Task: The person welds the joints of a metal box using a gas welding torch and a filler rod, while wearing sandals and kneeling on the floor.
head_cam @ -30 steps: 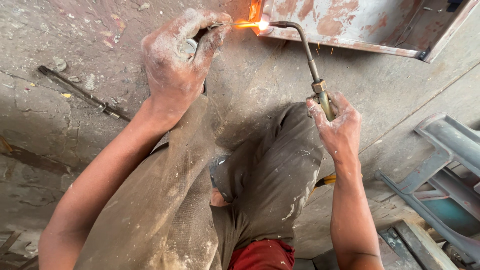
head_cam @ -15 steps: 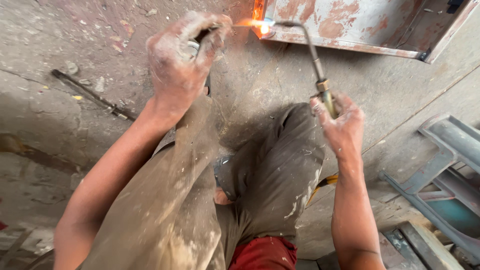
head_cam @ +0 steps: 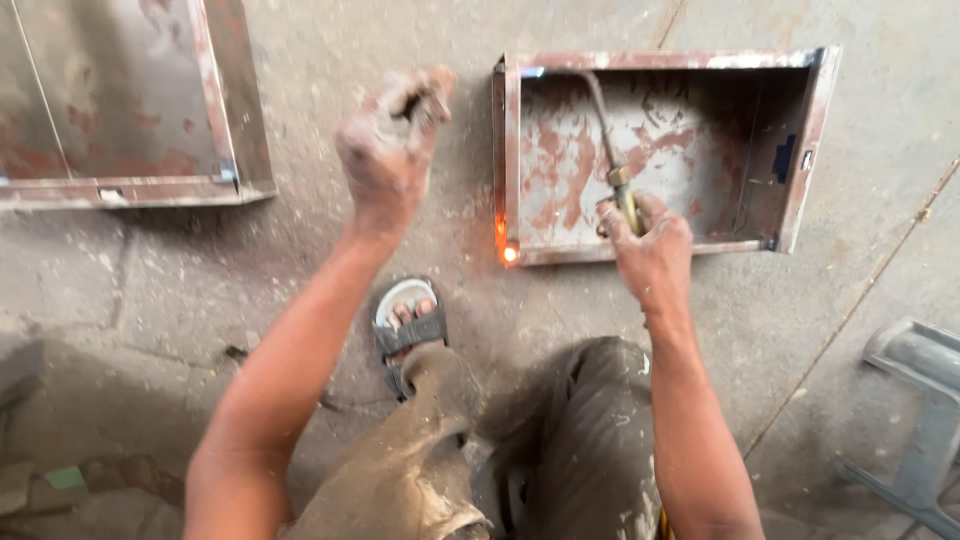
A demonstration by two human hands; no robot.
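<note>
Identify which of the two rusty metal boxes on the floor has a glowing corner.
The right-hand box, lying whole in view beneath the torch held by the right hand; the other box at left shows no glow.

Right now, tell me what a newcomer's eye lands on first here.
First, the orange glow at the near left corner of the shallow rusty metal box on the concrete floor. Next, the right hand gripping a brass torch over the box, and the dusty left hand raised beside it, pinching something small.
</note>
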